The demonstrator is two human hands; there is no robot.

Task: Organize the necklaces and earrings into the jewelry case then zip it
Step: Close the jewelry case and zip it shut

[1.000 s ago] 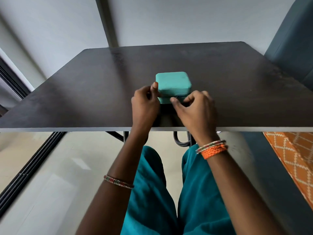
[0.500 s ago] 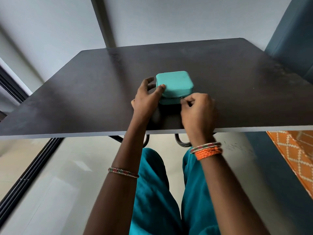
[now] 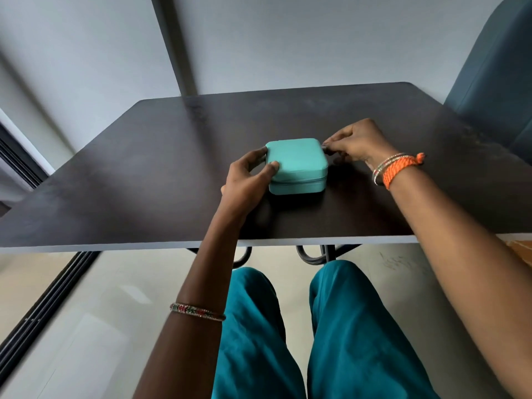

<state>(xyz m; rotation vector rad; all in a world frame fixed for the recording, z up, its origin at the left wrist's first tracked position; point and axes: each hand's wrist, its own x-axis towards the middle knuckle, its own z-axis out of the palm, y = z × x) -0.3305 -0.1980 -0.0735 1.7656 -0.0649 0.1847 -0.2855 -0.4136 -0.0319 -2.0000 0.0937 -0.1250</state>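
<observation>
Jewelry case (image 3: 296,165) sits lid-down mid-desk (image 3: 144,168). My left hand (image 3: 247,180) grips its left edge, fingers curled. Right hand (image 3: 357,142) fingers pinch at the far right corner, probably the zipper pull. I'd brace firmly and pull level along the seam.

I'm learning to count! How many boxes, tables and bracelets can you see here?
Square turquoise zip-up jewelry case: 1
Dark wooden table: 1
Thin beaded bangle on the left wrist: 1
Orange braided bracelet on the right wrist: 1
Total: 4
</observation>
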